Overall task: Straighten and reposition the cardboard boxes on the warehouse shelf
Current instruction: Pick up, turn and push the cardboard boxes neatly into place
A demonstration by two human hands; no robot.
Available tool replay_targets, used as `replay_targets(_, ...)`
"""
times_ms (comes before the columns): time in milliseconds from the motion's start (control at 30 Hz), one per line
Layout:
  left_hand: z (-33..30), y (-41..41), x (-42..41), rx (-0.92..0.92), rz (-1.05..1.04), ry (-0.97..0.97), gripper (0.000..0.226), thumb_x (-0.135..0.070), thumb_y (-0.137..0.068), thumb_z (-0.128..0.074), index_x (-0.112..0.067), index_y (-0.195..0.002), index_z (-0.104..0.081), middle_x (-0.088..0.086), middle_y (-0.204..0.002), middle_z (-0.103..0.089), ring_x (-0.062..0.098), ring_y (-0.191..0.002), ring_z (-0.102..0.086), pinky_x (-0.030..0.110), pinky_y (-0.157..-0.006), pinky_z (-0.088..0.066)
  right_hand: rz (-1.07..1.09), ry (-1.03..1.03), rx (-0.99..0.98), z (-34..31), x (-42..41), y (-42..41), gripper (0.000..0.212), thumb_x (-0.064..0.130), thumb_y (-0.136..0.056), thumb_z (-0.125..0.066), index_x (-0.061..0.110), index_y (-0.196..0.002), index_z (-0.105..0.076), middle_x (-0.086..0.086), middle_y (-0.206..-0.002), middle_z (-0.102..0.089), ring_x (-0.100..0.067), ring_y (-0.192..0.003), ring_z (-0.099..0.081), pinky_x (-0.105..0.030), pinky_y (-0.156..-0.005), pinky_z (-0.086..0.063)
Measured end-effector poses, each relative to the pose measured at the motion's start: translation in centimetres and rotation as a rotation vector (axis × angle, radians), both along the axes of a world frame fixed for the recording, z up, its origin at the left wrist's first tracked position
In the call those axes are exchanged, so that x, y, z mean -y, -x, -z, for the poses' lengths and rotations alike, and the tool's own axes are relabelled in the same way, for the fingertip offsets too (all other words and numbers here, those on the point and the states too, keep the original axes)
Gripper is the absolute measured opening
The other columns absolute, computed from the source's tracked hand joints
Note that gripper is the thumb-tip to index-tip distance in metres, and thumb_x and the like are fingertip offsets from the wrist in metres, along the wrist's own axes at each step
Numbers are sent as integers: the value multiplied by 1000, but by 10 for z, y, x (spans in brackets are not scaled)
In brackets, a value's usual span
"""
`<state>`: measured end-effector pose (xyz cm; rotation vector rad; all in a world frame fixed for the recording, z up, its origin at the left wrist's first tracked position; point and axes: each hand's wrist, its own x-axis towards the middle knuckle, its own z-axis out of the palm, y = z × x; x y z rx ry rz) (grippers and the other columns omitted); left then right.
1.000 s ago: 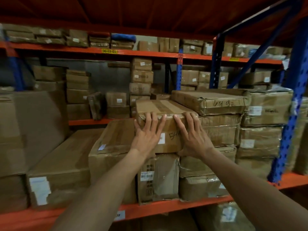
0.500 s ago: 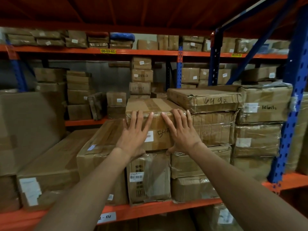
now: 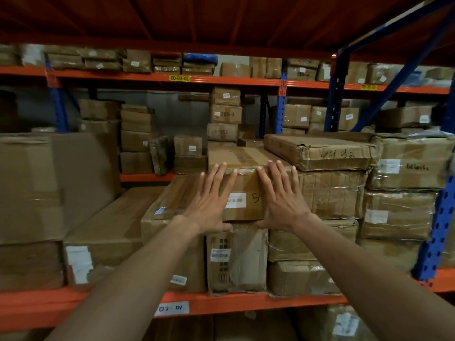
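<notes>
Both hands lie flat and spread on the near face of a cardboard box [image 3: 246, 190] that sits on top of the middle stack on the orange shelf [image 3: 246, 302]: the left hand [image 3: 211, 200] covers the face's left part, the right hand [image 3: 283, 200] its right, fingers fanned and reaching up to the top edge, gripping nothing. A white label [image 3: 235, 200] shows between them. The box rests on an upright crumpled carton [image 3: 237, 259], and its right side appears to touch a plastic-wrapped box [image 3: 330, 193], which carries a flat box marked in pen [image 3: 317, 151]. The likely step is a push to the far side to square it with its neighbours. The risk is in the support: the carton below looks dented and soft, so an uneven shove could skew the box or tip it left onto the long low box [image 3: 170, 205]. Friction against the wrapped box might also drag that stack out of line.
</notes>
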<state>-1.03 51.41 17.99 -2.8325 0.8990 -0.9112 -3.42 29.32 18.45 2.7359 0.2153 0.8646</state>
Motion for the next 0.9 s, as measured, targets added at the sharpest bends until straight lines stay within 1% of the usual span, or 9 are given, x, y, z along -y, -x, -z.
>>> replay_targets(100, 9, 10, -44, -12, -65, 69, 145, -69, -67, -74, -19, -146, 37, 12, -153, 42, 31, -140, 39, 56, -118, 11, -94, 76, 15, -13, -19, 1, 140, 89, -62, -57, 24, -151, 30, -18, -161, 27, -34, -146, 31, -59, -116, 19)
replay_targets(167, 14, 16, -80, -47, -165, 110, 144, -70, -69, -73, -20, -146, 37, 14, -153, 42, 32, -140, 38, 57, -118, 11, -162, 104, 43, -24, -44, -3, 132, 94, -64, -47, 26, -153, 25, -17, -163, 23, -33, -148, 28, -57, -116, 20)
replay_targets(200, 16, 19, -98, -60, -224, 140, 144, -70, -69, -73, -20, -145, 38, 14, -153, 41, 33, -140, 37, 57, -118, 10, -193, 117, 63, -30, -61, -7, 130, 94, -65, -45, 26, -155, 20, -16, -163, 21, -33, -148, 26, -56, -115, 21)
replay_targets(267, 18, 24, -137, -95, -345, 237, 145, -70, -68, -74, -19, -146, 37, 15, -154, 39, 35, -142, 33, 59, -118, 8, -246, 164, 97, -40, -100, -17, 129, 92, -65, -49, 27, -157, 13, -17, -165, 16, -33, -150, 22, -56, -115, 21)
replay_targets(433, 20, 32, -236, -171, -635, 604, 150, -73, -64, -75, -14, -145, 37, 26, -155, 29, 44, -144, 22, 61, -116, 4, -435, 306, 158, -50, -220, -40, 121, 82, -68, -60, 31, -159, 1, -17, -166, 10, -33, -150, 20, -59, -117, 15)
replay_targets(533, 22, 28, -292, -198, -714, 882, 157, -71, -57, -80, -14, -146, 36, 30, -155, 26, 46, -145, 19, 62, -116, 4, -534, 343, 181, -53, -292, -56, 115, 76, -72, -62, 30, -159, -1, -17, -166, 10, -34, -150, 19, -58, -116, 18)
replay_targets(633, 23, 14, -344, -191, -718, 1091, 162, -67, -52, -86, -19, -145, 37, 27, -156, 28, 44, -145, 20, 61, -116, 7, -586, 345, 202, -57, -359, -76, 110, 77, -77, -55, 30, -159, 2, -18, -166, 10, -35, -150, 17, -60, -117, 12)
replay_targets(800, 14, -28, -402, -153, -692, 1109, 164, -75, -46, -83, -18, -145, 36, 24, -157, 27, 42, -146, 18, 59, -118, 5, -608, 324, 236, -71, -461, -113, 100, 79, -83, -43, 29, -159, -2, -17, -166, 12, -33, -150, 19, -58, -118, 11)
replay_targets(900, 11, -54, -419, -159, -649, 1092, 166, -78, -45, -81, -18, -141, 41, 25, -155, 30, 42, -146, 18, 58, -119, 5, -617, 281, 241, -80, -513, -134, 99, 78, -85, -41, 27, -159, 2, -16, -165, 17, -32, -149, 23, -56, -119, 11)
